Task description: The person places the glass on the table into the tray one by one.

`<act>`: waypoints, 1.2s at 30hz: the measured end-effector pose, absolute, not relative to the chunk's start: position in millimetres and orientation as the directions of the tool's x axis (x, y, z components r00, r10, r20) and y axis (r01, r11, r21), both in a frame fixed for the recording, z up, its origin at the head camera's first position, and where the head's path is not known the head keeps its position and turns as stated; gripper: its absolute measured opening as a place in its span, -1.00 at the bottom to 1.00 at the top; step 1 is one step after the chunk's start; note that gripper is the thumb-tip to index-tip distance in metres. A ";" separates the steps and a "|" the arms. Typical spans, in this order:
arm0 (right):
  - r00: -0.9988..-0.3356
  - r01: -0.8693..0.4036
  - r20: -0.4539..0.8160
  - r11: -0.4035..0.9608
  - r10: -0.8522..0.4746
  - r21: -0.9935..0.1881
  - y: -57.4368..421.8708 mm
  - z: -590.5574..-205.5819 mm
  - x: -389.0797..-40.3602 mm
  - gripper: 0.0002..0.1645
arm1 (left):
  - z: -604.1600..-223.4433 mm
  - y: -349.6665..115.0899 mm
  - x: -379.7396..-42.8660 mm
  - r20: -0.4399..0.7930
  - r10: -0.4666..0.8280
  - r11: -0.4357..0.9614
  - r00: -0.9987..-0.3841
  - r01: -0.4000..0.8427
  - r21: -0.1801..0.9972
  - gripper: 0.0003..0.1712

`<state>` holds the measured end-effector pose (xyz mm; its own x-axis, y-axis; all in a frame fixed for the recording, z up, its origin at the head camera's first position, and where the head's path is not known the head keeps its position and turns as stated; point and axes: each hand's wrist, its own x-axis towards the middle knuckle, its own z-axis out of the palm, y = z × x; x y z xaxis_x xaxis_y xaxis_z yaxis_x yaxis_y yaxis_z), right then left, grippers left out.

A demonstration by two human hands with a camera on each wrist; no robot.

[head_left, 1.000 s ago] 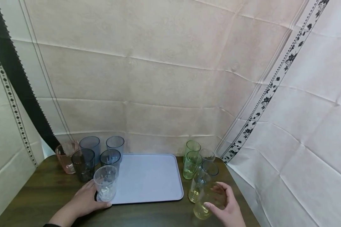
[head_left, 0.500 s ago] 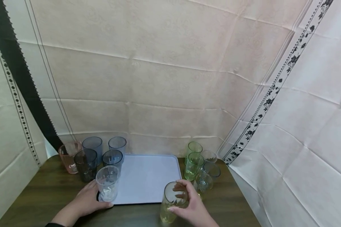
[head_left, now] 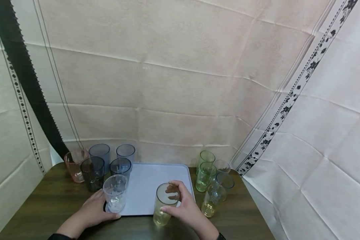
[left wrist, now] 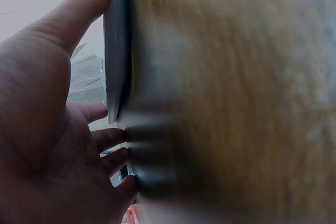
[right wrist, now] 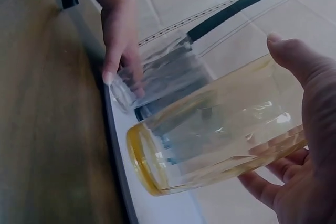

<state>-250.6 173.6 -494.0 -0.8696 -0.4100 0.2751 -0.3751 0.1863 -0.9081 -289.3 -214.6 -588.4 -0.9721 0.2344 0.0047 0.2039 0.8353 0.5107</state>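
Note:
My right hand [head_left: 184, 205] grips a yellow drinking glass [head_left: 161, 208], held up over the front edge of the pale tray [head_left: 165, 180]. In the right wrist view its thick amber base points left, away from my palm. My left hand [head_left: 91, 211] rests at the tray's front left corner. In the left wrist view the thumb [left wrist: 86, 11] touches the tray's edge, and the other fingers extend to its corner and the tabletop. Beside that hand, a clear glass [head_left: 115, 195] stands at the corner. Behind it are a dark blue-grey glass [head_left: 121, 166] and a blue one [head_left: 126, 151].
Left of the tray stand a smoky glass [head_left: 92, 175], another blue glass [head_left: 100, 153] and a pink glass [head_left: 75, 166]. To its right cluster several glasses, including a green one [head_left: 205, 178] and a yellow-based one [head_left: 211, 201]. A cloth [head_left: 168, 83] hangs behind the wooden table [head_left: 39, 213].
My right hand has carried the yellow glass leftward from the right-hand cluster to the tray's front edge. The left hand has stayed at the tray's corner. The head view has shifted slightly.

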 end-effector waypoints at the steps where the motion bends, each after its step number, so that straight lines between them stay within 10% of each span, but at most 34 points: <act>1: -0.871 -0.373 0.272 0.191 -0.409 -0.908 169.2 -494.1 -256.4 -0.05 | -588.0 -214.7 -289.2 0.006 0.237 0.836 -0.971 0.208 0.507 0.43; 36: -0.967 -0.221 0.154 0.361 -0.204 -0.906 76.8 -499.2 -422.1 0.10 | -581.7 -211.4 -282.7 -0.035 0.207 0.832 -0.978 0.157 0.531 0.47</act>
<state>-422.1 76.8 -499.2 -0.9666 -0.2045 0.1544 -0.2211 0.3613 -0.9059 -282.7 -211.4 -581.7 -0.9776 0.2075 -0.0354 0.1574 0.8323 0.5315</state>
